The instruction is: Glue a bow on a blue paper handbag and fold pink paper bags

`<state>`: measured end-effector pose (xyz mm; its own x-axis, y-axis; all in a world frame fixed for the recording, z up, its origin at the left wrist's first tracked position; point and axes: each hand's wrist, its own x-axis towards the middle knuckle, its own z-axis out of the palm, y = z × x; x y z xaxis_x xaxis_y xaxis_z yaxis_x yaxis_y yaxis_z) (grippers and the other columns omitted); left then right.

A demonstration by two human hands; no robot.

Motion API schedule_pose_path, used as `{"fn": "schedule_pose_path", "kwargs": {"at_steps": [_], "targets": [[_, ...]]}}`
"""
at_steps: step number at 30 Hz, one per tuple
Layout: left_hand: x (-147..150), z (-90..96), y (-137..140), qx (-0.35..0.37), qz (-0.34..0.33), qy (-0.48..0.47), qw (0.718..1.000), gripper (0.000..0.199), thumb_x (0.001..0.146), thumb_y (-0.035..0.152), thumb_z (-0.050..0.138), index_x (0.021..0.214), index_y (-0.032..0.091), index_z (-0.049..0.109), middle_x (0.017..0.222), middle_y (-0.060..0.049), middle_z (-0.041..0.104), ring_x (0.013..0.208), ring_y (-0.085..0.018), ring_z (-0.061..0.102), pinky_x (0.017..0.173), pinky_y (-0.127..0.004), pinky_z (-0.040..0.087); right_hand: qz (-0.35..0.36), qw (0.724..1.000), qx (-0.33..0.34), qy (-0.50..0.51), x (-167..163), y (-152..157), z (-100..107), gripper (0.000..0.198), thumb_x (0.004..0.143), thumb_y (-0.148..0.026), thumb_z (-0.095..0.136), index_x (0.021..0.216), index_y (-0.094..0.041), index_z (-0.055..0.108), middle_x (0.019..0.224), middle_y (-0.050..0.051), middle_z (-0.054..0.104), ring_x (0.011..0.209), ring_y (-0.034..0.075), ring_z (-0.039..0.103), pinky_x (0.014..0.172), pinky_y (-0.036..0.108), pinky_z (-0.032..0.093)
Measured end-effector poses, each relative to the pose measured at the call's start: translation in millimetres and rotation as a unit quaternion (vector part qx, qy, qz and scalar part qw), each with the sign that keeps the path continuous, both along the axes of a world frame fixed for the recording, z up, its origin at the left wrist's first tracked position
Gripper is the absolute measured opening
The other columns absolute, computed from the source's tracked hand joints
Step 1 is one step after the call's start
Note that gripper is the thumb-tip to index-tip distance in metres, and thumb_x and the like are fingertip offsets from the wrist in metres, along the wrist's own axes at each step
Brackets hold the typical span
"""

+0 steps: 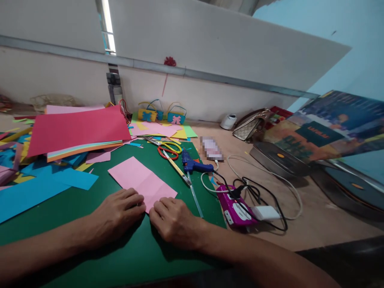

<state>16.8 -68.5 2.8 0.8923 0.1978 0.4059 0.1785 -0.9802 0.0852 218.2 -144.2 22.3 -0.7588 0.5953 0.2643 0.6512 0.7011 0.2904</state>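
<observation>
A rectangular sheet of pink paper [144, 178] lies at a slant on the green board [120, 260], with faint creases across it. My left hand [120, 214] grips its near left edge, fingers curled together. At the near right corner, my right hand [177, 220] is closed on the same sheet, knuckles up; its thumb is mostly hidden. Just beyond the sheet are scissors with red and yellow handles [168, 153], a yellow cutter knife [177, 168] and a blue glue gun [196, 165]. A clear glue stick [196, 198] lies right of the paper.
Stacked coloured sheets [79, 130] and blue paper strips [39, 190] cover the left side. Small paper bags [176, 117] stand at the back. On the right are a purple power strip [235, 210] with tangled cables, a blurred phone-like object [211, 148], a handbag [251, 125] and dark cases [279, 160].
</observation>
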Motion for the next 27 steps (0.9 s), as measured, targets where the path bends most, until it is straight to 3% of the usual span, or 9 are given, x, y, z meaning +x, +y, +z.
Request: {"fn": "schedule_pose_path", "kwargs": {"at_steps": [10,17,22,27], "targets": [[-5.8,-1.2,-11.0,-0.044,0.035,0.022,0.998,0.023,0.093,0.024,0.042,0.110,0.018,0.056,0.105,-0.010,0.058,0.093,-0.023,0.050,0.079,-0.037,0.045,-0.041,0.992,-0.080,0.088,5.5,-0.1,-1.9,0.016,0.087,-0.011,0.044,0.081,-0.014,0.058,0.080,0.006,0.060,0.070,0.017,0.049,0.059,0.029,0.035],[-8.8,5.0,-15.0,-0.075,0.048,0.082,0.993,0.034,0.090,0.039,0.049,0.122,0.026,0.051,0.116,-0.007,0.052,0.102,-0.026,0.047,0.086,-0.040,0.042,-0.044,0.984,-0.109,0.136,5.8,-2.6,2.9,0.026,0.092,-0.014,0.036,0.103,-0.013,0.059,0.080,0.006,0.059,0.071,0.016,0.048,0.062,0.028,0.037],[-11.4,0.1,-17.6,-0.036,0.054,0.070,0.995,0.036,0.092,0.036,0.046,0.125,0.023,0.047,0.119,-0.009,0.053,0.108,-0.028,0.044,0.091,-0.044,0.039,-0.031,0.980,-0.108,0.167,6.4,-2.5,-1.7,0.026,0.092,-0.012,0.035,0.088,-0.012,0.061,0.080,0.007,0.060,0.073,0.015,0.050,0.065,0.027,0.039],[-14.0,1.5,-17.6,-0.028,0.051,0.065,0.996,0.030,0.094,0.031,0.041,0.118,0.017,0.050,0.114,-0.011,0.056,0.103,-0.028,0.049,0.085,-0.043,0.042,-0.044,0.961,-0.161,0.222,7.1,-1.2,-2.1,0.029,0.092,-0.008,0.035,0.076,-0.013,0.058,0.077,0.006,0.059,0.074,0.014,0.050,0.068,0.026,0.040]]}}
